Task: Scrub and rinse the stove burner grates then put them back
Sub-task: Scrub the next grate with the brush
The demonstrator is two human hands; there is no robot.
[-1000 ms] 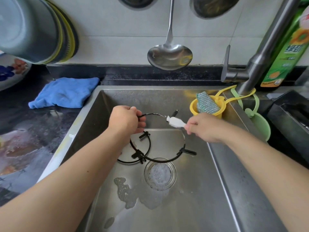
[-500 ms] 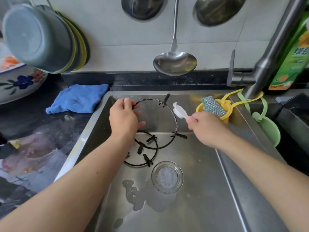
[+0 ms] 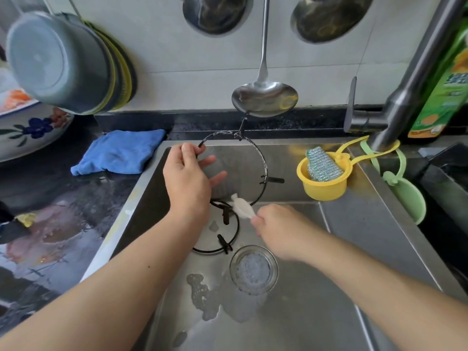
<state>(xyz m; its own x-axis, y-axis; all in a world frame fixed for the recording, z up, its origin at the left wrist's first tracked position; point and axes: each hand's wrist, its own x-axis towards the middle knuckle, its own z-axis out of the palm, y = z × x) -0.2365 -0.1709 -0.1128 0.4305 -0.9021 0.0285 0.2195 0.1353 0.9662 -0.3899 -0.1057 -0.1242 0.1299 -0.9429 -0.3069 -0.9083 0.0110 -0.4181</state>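
The scrubbing looks to be in its middle stretch, with nothing rinsed or put back yet. The left hand pinches the upper-left rim of the larger grate between thumb and forefinger, the other fingers spread loose, and holds it upright over the back of the sink so its top prong reaches up near the hanging ladle; pale suds fleck its top and right arc, which suggests that part has had the brush. The right hand is closed around the handle of a small white brush, whose head sits at the bottom of that ring, just where it meets the smaller grate. The smaller grate lies flat on the sink floor beside the drain strainer, dark and without visible foam, so I judge it not yet scrubbed. No water runs from the tap. Still left, by my reading: finishing the big ring, the second grate, rinsing both, and carrying them to the stove, which is out of view
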